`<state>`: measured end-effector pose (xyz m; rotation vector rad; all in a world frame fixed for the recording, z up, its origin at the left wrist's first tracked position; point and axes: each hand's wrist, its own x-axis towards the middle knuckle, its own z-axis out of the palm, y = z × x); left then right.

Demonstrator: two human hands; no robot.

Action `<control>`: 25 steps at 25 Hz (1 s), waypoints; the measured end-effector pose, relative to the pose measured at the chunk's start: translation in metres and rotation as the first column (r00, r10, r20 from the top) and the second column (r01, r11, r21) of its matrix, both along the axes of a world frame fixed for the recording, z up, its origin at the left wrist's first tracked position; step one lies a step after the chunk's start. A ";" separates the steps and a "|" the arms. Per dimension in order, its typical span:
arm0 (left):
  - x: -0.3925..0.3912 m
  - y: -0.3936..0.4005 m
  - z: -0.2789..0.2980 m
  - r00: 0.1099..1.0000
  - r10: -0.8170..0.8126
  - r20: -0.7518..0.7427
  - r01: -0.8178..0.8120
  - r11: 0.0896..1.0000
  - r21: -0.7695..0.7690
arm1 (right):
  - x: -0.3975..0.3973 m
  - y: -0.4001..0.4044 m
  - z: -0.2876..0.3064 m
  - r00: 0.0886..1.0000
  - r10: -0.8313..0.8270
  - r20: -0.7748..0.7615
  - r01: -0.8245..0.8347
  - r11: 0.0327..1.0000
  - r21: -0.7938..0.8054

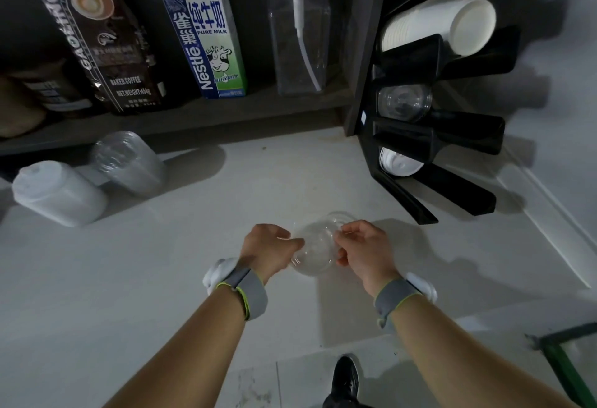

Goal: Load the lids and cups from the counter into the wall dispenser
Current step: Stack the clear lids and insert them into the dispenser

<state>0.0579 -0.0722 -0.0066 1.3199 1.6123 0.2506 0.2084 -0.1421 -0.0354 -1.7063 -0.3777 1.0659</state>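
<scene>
My left hand [269, 251] and my right hand [363, 251] both grip a clear plastic dome lid [315, 251] just above the white counter [161, 262], near its front edge. The black wall dispenser [416, 136] stands up and to the right. Its top slot holds a stack of white paper cups [452, 25], the middle slot clear lids [403, 102], the lower slot white lids [399, 162]. On the counter at the left lie a wrapped sleeve of clear cups [127, 165] and a wrapped white stack [55, 193].
A shelf at the back carries a coffee bag [106, 49], a Nestle milk carton [206, 39] and an empty clear pump bottle [298, 39]. My black shoe [345, 378] shows on the tiled floor below the counter edge. A green frame [562, 356] sits at the lower right.
</scene>
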 end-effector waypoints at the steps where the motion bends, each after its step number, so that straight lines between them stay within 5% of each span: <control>1: -0.002 0.000 -0.004 0.997 -0.023 -0.076 0.028 0.997 0.074 | 0.000 0.000 -0.006 1.000 0.007 0.031 -0.006 1.000 -0.025; 15: -0.002 0.000 -0.023 0.996 -0.013 -0.093 0.016 0.999 0.039 | -0.010 0.009 -0.030 0.960 0.178 0.217 -0.134 0.970 -0.203; 20: -0.022 -0.007 -0.021 0.988 0.073 0.137 -0.065 0.996 -0.059 | -0.012 -0.009 -0.007 0.979 0.171 0.114 -0.153 0.976 -0.154; 25: -0.016 -0.016 0.020 0.929 0.023 0.368 -0.029 1.000 0.012 | 0.000 -0.026 0.051 0.983 0.182 0.038 -0.182 0.983 0.020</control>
